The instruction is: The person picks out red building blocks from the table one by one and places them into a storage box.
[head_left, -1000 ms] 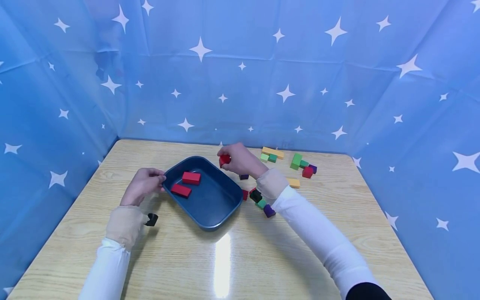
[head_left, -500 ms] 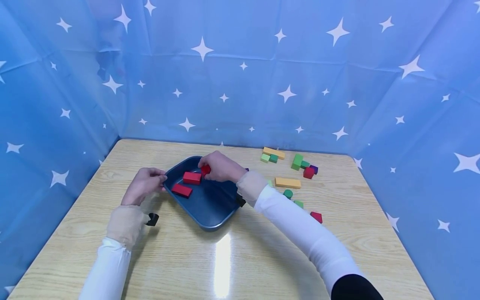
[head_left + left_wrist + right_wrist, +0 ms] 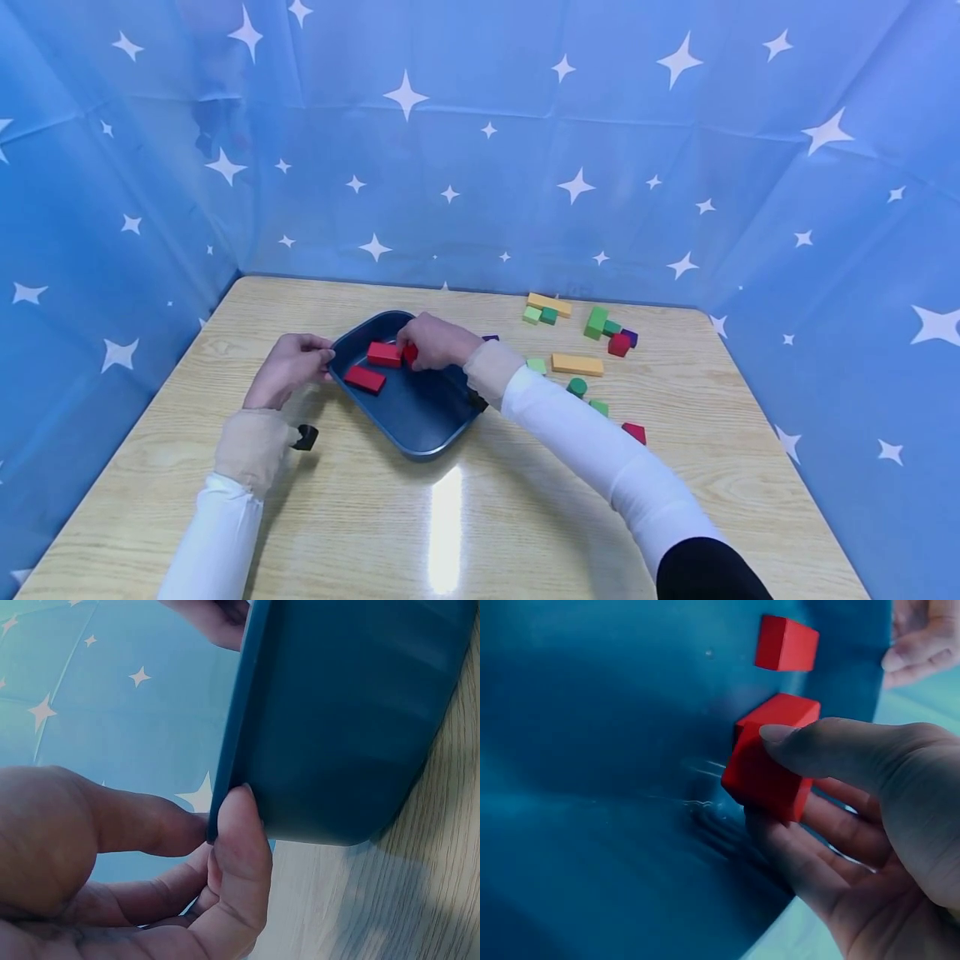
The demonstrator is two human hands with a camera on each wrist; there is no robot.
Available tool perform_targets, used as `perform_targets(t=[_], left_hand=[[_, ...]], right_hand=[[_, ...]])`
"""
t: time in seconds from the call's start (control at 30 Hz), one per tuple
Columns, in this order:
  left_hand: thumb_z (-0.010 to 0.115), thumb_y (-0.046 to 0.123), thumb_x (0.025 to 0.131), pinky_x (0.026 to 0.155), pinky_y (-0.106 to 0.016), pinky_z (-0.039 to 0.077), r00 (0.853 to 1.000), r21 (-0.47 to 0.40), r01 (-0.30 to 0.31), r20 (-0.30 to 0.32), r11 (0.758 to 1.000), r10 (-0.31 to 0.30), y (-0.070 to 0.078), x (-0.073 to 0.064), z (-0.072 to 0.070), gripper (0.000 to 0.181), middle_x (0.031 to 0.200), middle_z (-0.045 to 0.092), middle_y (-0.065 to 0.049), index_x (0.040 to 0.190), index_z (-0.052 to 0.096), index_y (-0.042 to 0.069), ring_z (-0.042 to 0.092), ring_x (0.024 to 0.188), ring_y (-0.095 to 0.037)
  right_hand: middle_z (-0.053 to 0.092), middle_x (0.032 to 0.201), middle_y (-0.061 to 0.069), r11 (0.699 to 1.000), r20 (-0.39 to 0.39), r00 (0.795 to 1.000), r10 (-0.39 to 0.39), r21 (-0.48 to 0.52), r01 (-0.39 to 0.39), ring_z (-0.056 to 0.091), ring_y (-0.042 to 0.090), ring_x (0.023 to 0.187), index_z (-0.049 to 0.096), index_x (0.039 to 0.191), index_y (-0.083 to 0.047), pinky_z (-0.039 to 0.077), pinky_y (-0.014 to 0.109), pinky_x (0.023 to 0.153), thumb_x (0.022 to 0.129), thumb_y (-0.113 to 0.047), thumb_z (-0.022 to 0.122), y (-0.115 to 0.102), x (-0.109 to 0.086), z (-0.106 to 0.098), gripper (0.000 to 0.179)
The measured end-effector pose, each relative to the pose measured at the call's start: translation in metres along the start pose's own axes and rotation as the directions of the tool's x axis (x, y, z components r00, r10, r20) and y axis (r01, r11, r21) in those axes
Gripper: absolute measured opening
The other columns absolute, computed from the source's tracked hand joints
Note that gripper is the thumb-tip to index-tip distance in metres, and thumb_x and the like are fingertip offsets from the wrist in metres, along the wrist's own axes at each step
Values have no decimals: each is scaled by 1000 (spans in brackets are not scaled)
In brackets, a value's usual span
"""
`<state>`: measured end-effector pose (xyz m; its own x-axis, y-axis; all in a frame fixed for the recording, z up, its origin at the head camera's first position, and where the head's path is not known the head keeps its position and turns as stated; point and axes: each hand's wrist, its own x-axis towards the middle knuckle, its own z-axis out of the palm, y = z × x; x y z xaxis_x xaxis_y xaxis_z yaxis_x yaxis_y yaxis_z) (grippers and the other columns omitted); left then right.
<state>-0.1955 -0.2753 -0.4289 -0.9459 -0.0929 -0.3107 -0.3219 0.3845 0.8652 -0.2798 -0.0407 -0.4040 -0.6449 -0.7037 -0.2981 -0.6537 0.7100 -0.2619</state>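
Note:
A dark blue plastic tub [image 3: 423,421] stands on the table with two red blocks lying in it, one red block [image 3: 384,355] farther back and another red block [image 3: 365,380] nearer. My left hand [image 3: 288,371] pinches the tub's rim at its left corner, thumb on one side and fingers on the other in the left wrist view. Inside the tub, my right hand [image 3: 437,342] holds a third red block [image 3: 769,772] between thumb and fingers. That block is right beside the farther red block; whether it touches the tub floor I cannot tell.
Right of the tub lie a yellow-orange block [image 3: 577,364], a green cylinder [image 3: 577,387] and a red block [image 3: 634,432]. Several more blocks, including a tall green block [image 3: 596,322], sit toward the back. A starry blue curtain [image 3: 480,150] hangs behind the table.
My right hand has moved left and down from beyond the tub's far rim into the tub, carrying the red block. My left hand has stayed on the rim.

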Motion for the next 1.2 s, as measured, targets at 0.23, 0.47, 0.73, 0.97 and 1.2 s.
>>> perform_targets(t=[0.23, 0.47, 0.73, 0.97, 1.2], left_hand=[[47, 10, 106, 86, -37, 62, 1000, 1, 6, 2, 1000, -6, 1, -1, 0, 37, 117, 61, -22, 136, 52, -11, 67, 75, -9], [47, 10, 106, 85, -37, 62, 1000, 5, -1, -4, 1000, 1, 0, -1, 0, 37, 116, 61, -22, 135, 53, -11, 68, 76, -12], [47, 9, 105, 86, -38, 63, 1000, 5, -6, -5, 1000, 6, 1, -1, 0, 37, 115, 62, -23, 135, 53, -11, 69, 76, -11], [48, 8, 105, 84, -37, 63, 1000, -11, -10, 1, 1000, 10, 0, -1, 2, 36, 112, 62, -21, 134, 53, -12, 68, 74, -10], [48, 9, 105, 84, -38, 63, 1000, 4, -12, -9, 1000, 12, -1, -1, 1, 36, 113, 62, -22, 134, 54, -11, 69, 76, -13]], right_hand=[[64, 117, 4, 999, 52, 998, 28, -26, -27, 59, 19, 98, 70, 124, -15, 56, 23, 80, 93, -8, 76, -2, 2, 3, 32], [63, 117, 4, 998, 86, 996, 38, -58, -34, 58, 19, 99, 71, 120, -15, 58, 26, 84, 89, -6, 80, -2, 4, 6, 33], [64, 120, 4, 996, 115, 992, 43, -86, -33, 57, 19, 102, 71, 119, -14, 59, 28, 88, 87, -5, 82, -2, 5, 8, 35], [64, 122, 4, 996, 135, 989, 52, -75, -42, 58, 19, 101, 71, 121, -15, 59, 27, 87, 87, -11, 83, -3, 2, 8, 36], [63, 124, 3, 999, 184, 983, 20, -45, -12, 57, 16, 99, 67, 129, -20, 53, 28, 85, 84, -24, 88, -5, -3, 1, 50]])
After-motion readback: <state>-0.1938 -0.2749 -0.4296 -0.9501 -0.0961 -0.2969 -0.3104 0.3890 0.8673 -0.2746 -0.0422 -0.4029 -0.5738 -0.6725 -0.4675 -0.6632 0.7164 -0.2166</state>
